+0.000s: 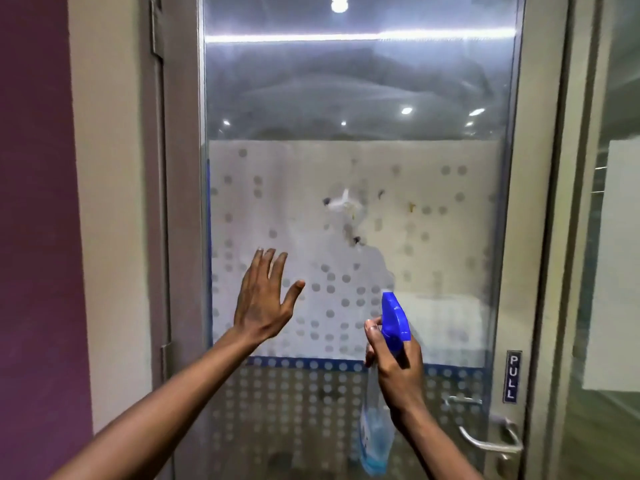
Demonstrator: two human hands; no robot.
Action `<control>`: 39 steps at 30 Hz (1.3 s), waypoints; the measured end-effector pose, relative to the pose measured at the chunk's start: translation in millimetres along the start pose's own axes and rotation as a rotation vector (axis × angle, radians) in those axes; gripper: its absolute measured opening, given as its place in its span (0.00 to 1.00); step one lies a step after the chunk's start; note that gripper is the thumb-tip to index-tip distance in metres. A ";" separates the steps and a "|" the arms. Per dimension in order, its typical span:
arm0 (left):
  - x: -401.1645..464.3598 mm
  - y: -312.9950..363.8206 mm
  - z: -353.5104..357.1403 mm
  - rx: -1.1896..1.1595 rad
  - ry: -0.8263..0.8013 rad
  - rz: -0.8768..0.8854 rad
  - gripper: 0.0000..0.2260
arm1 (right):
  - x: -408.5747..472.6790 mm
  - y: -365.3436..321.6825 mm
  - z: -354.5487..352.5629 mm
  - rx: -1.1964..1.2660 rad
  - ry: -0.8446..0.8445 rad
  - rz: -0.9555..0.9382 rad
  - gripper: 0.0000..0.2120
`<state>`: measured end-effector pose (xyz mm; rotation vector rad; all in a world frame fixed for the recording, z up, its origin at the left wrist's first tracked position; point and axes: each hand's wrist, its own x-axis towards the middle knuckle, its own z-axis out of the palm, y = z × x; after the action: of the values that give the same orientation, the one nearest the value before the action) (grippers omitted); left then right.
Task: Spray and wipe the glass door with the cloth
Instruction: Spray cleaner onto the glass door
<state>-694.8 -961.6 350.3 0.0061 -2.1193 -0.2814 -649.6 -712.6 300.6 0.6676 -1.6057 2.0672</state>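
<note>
The glass door fills the middle of the view, clear above and covered lower down by a frosted dotted film with small stains near its middle. My right hand holds a spray bottle with a blue trigger head and pale blue liquid, nozzle pointed at the glass, one finger on the trigger. My left hand is raised flat in front of the left part of the frosted film, fingers spread, holding nothing. No cloth is in view.
A metal lever handle and a "PULL" plate sit on the door's right frame. Left of the grey frame come a cream wall and a purple wall. A side glass panel with a white sheet stands on the right.
</note>
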 end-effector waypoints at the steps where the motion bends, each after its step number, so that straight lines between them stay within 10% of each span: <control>1: 19.8 -9.7 -0.9 0.037 0.026 0.034 0.32 | 9.9 -1.0 7.4 -0.029 0.011 -0.011 0.17; 39: 168.2 -54.1 87.1 0.070 0.255 0.268 0.37 | 125.1 -46.5 72.4 -0.201 0.386 -0.152 0.11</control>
<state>-863.8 -1016.4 435.4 -0.1897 -1.8492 -0.0439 -712.3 -766.4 428.0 0.2870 -1.4627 1.7650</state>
